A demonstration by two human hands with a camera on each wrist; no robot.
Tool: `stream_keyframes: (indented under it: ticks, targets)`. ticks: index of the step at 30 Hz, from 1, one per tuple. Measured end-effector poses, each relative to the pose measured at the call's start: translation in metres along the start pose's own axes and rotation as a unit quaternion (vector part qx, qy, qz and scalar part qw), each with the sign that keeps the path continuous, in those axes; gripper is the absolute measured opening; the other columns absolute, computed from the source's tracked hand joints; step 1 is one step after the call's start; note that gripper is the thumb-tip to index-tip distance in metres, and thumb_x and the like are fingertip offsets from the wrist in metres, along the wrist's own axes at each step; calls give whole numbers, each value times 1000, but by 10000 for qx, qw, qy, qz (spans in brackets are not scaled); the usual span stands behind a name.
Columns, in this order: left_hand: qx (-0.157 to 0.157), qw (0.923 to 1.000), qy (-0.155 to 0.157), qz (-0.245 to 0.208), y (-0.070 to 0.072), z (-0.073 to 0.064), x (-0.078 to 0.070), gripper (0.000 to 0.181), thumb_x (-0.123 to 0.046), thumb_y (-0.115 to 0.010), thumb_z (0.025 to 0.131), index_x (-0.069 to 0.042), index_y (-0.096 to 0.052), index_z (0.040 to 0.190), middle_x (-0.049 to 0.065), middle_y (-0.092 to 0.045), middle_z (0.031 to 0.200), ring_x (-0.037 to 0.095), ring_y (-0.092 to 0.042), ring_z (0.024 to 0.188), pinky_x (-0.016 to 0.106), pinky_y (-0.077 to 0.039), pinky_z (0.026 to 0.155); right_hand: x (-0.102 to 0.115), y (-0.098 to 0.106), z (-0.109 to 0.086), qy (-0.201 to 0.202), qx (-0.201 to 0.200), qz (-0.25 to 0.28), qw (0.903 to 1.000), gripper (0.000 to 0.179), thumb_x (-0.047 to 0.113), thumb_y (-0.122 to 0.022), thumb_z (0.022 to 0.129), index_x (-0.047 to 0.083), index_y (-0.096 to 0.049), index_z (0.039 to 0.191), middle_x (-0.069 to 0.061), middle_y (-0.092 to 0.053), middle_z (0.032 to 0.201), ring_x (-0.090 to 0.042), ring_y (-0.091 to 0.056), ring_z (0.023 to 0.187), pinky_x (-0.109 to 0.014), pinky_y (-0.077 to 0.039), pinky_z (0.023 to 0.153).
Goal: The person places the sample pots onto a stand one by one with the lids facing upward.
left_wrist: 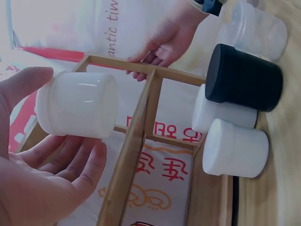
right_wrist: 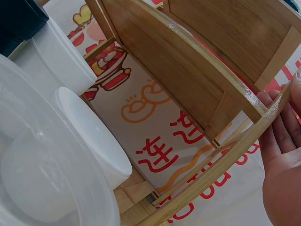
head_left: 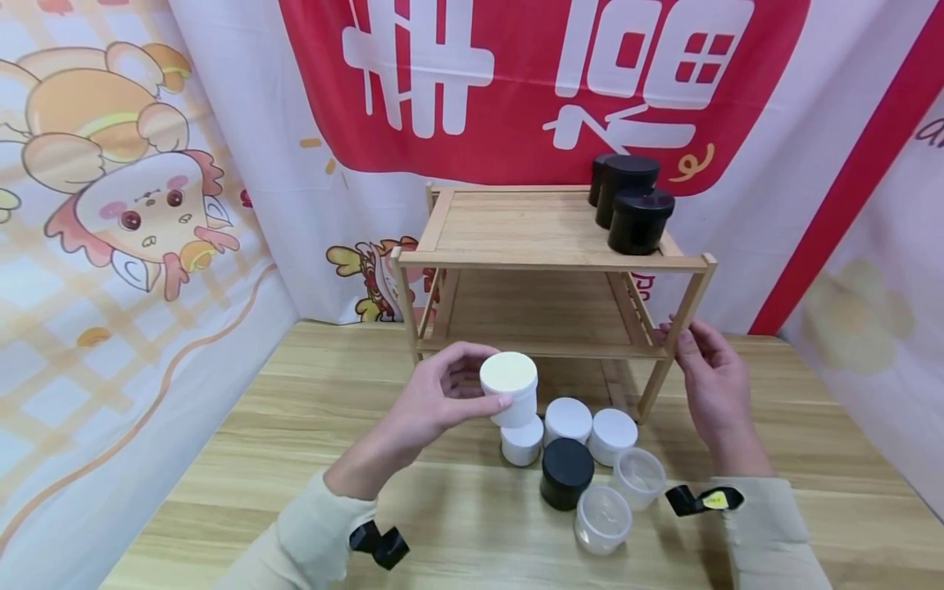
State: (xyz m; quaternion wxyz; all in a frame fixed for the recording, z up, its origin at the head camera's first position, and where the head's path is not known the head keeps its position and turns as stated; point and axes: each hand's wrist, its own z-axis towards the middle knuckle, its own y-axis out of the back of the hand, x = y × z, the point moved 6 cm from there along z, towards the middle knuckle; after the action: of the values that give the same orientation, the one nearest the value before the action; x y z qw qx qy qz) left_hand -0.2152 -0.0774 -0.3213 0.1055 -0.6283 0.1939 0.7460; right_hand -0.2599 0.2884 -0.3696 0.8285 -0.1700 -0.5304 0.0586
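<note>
My left hand (head_left: 442,395) holds a white lidded jar (head_left: 510,389) between thumb and fingers, raised in front of the wooden shelf rack (head_left: 516,260). In the left wrist view the jar (left_wrist: 80,103) lies sideways, with the thumb on one side and curled fingers on the other. My right hand (head_left: 714,381) is at the rack's right front leg (head_left: 667,369). In the right wrist view its fingers (right_wrist: 282,127) reach behind that leg, with the thumb on the near side. Below the held jar stands a smaller white jar (head_left: 521,442) on the table.
Two more white jars (head_left: 568,419), a black jar (head_left: 566,475) and two clear tubs (head_left: 603,519) stand before the rack on the wooden table (head_left: 457,524). Three black jars (head_left: 640,221) stand at the right end of the top shelf. Printed cloth (head_left: 243,98) hangs behind and beside.
</note>
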Motion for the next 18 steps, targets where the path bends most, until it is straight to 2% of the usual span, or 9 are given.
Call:
stream_keyframes:
  ticks: [8,18]
  targets:
    - [-116,9995,28,-284,-1,3,-13,56,-12,-84,90,-13,-62,142,12,-67,139,25,-68,125,39,-61,104,-1,0,0,13,-13,-38,10000,40,19,-63,107,2,-64,144,0,-76,119,-8,-75,113,-15,-54,104]
    - [-249,9996,-116,-23,2,11,-35,55,-12,-85,89,-13,-64,140,10,-69,136,25,-69,125,39,-61,102,-1,0,0,37,-45,44,10000,37,17,-63,107,4,-66,142,0,-76,118,-8,-75,112,-16,-55,104]
